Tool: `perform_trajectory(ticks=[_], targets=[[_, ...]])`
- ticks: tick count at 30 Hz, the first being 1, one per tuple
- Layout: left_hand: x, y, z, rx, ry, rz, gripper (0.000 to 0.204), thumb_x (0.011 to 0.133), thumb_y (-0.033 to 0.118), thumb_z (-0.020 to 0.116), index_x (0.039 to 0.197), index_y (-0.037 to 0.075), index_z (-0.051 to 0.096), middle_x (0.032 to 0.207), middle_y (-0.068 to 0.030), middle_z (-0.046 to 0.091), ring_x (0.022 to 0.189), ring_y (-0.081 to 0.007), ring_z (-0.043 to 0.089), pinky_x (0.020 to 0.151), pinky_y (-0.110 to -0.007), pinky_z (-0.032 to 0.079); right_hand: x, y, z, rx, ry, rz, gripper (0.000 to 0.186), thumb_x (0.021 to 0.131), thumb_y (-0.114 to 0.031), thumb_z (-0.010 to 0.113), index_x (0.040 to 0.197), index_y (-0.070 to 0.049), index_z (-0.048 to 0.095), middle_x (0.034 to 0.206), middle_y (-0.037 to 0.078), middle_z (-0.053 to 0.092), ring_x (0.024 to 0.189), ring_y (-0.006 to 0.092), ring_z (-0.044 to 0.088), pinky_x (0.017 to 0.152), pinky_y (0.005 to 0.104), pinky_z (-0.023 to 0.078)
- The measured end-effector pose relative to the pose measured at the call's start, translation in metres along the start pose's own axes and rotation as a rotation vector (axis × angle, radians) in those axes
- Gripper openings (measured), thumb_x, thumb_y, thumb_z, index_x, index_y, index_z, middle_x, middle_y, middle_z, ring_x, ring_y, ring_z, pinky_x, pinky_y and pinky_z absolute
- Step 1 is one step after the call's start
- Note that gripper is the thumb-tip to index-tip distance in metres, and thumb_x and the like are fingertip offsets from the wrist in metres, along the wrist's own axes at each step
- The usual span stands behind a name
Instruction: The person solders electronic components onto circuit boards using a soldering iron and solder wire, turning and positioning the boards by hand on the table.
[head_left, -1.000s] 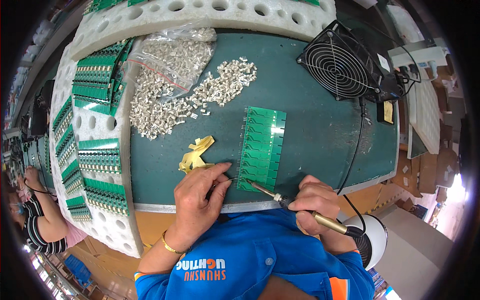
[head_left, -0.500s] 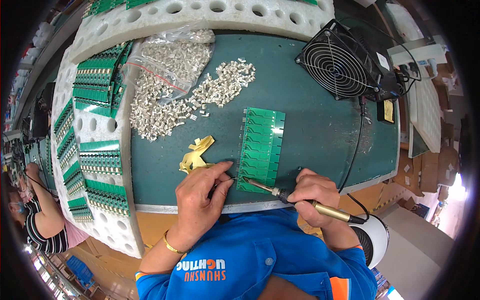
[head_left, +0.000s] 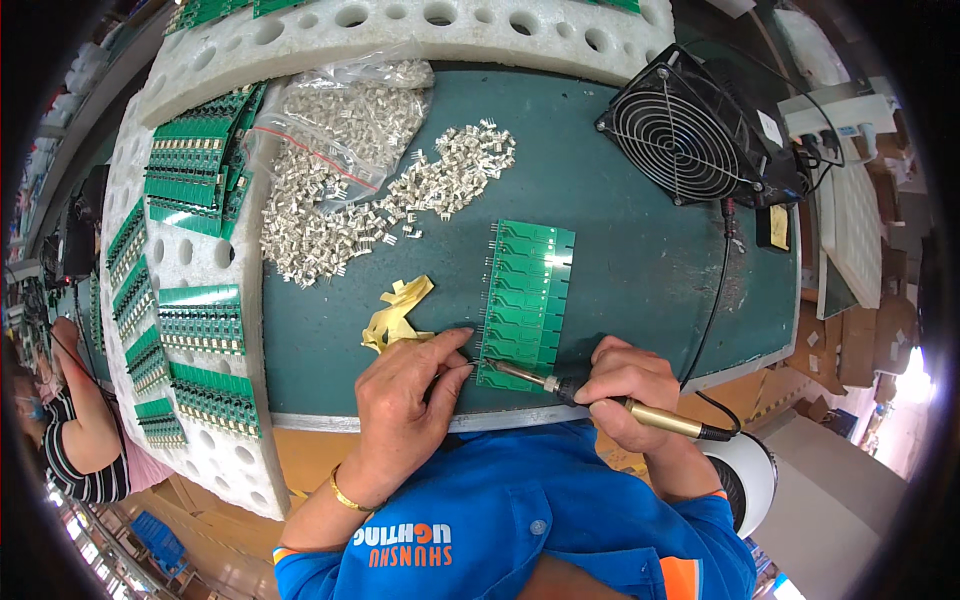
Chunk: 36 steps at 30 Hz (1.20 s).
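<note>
A green circuit board panel (head_left: 525,300), divided into several strips, lies on the bench in front of me. Metal pins stick out along its left edge. My right hand (head_left: 632,390) is closed round a soldering iron (head_left: 650,417) with a gold-coloured handle. The iron's tip reaches the lower left corner of the board. Beside that corner, my left hand (head_left: 405,395) is in a pinch on what looks like thin solder wire, mostly hidden by the fingers. Crumpled yellow tape (head_left: 398,312) lies just beyond my left hand.
Small white pin connectors (head_left: 455,170) lie heaped near a clear plastic bag (head_left: 350,125) full of them. White foam racks (head_left: 205,255) on the left and far side hold finished-looking green boards (head_left: 200,320). A black fan (head_left: 680,130) stands far right, near the iron's cord (head_left: 712,300). Another person (head_left: 90,430) sits at left.
The view has shifted slightly, moving the bench and board a little in the picture. My hands keep nearly the same hold, with the iron's tip still at the board's lower left corner.
</note>
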<state>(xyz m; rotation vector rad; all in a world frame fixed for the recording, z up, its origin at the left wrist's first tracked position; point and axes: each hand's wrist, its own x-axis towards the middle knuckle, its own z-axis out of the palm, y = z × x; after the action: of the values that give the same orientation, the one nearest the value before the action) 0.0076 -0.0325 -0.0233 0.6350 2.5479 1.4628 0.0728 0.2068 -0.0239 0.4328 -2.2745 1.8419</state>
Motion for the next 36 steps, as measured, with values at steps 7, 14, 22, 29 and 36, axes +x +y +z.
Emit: perform_trajectory(ticks=[7,14,22,29,36], targets=[[0.002,0.0,0.001,0.018,-0.014,0.013,0.034,0.073,-0.005,0.073,0.106,0.003,0.068,0.077,-0.0075,0.068,0.071,-0.0232,0.064,0.066,-0.034,0.051,0.002,0.0,-0.001,-0.007,-0.022,-0.016,0.012,0.073,-0.001,0.069,0.084,-0.003,0.066,0.064,0.005,0.06,0.053,0.0195,0.055,0.055,0.0333,0.041],[-0.004,-0.003,-0.003,-0.008,0.004,0.009,0.03,0.077,-0.005,0.073,0.106,0.0,0.067,0.081,-0.0078,0.068,0.068,-0.0159,0.062,0.062,-0.027,0.05,-0.004,-0.002,-0.007,-0.012,0.003,-0.029,0.012,0.073,-0.003,0.069,0.085,-0.003,0.066,0.065,0.006,0.06,0.052,0.0198,0.053,0.054,0.0334,0.04],[-0.012,-0.006,-0.005,-0.007,0.122,-0.002,0.027,0.077,-0.006,0.072,0.103,0.0,0.067,0.077,-0.0091,0.065,0.063,-0.0176,0.06,0.058,-0.028,0.048,-0.011,-0.005,-0.009,0.024,0.029,-0.018,0.013,0.073,-0.004,0.069,0.085,-0.003,0.067,0.066,0.006,0.06,0.052,0.0201,0.053,0.055,0.0334,0.039],[-0.011,-0.002,-0.001,0.0,0.074,-0.012,0.027,0.076,-0.005,0.074,0.101,0.0,0.067,0.077,-0.007,0.065,0.066,-0.0175,0.061,0.062,-0.028,0.049,-0.011,-0.004,-0.001,0.025,0.024,-0.041,0.014,0.072,-0.005,0.07,0.085,-0.003,0.067,0.066,0.006,0.061,0.053,0.0201,0.054,0.055,0.0333,0.039],[-0.007,-0.001,0.001,0.02,0.037,0.007,0.029,0.073,-0.004,0.075,0.1,0.001,0.069,0.076,-0.0086,0.068,0.069,-0.0228,0.063,0.065,-0.033,0.051,-0.012,-0.002,-0.001,0.029,0.034,-0.032,0.013,0.072,-0.005,0.07,0.085,-0.003,0.067,0.065,0.006,0.061,0.052,0.0195,0.054,0.054,0.0331,0.038]])
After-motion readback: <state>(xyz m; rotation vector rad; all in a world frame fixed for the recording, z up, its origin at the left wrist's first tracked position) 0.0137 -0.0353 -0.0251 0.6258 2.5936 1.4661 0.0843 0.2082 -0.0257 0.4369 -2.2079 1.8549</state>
